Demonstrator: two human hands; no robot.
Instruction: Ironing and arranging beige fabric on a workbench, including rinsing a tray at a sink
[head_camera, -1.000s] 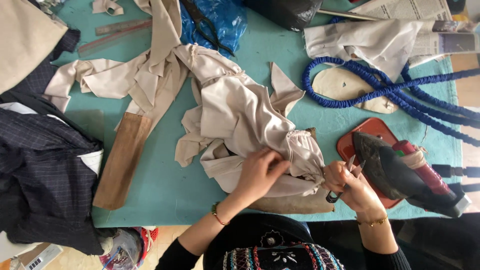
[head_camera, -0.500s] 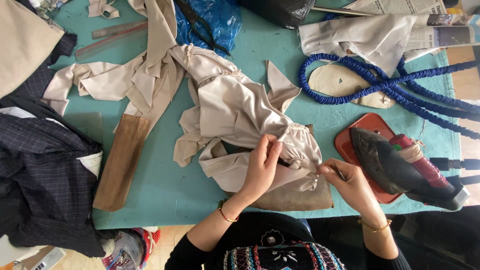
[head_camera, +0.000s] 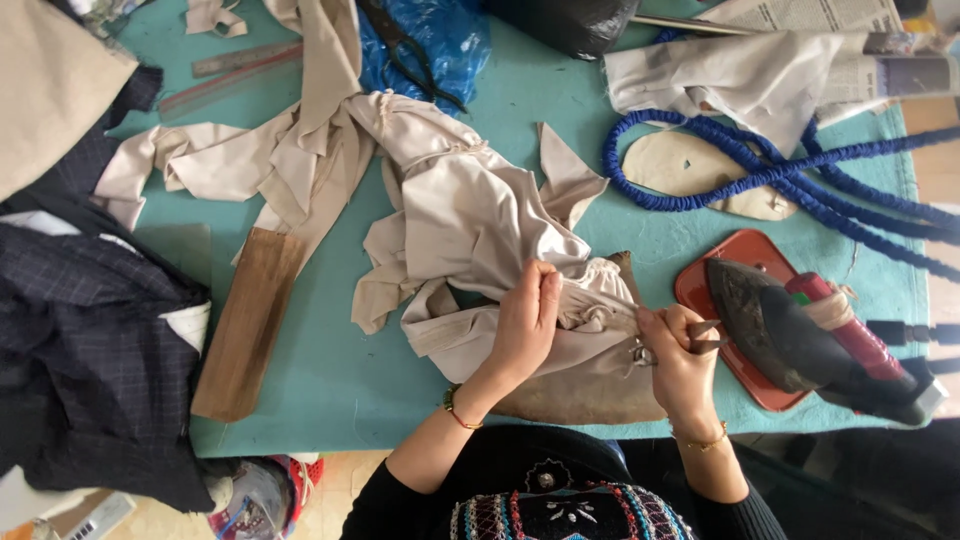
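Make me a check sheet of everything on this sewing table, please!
Surface: teal table, mostly covered.
Job's things: beige cloth, bunched near the front edge; a small dark tool.
Clutter: dark iron on a red tray, wooden board, blue plastic bag, newspaper, dark checked garment.
Hands: left hand pinches the cloth; right hand holds the tool at its gathered edge.
Cables: blue cord, looped at right.
Surroundings: floor below, partly seen.
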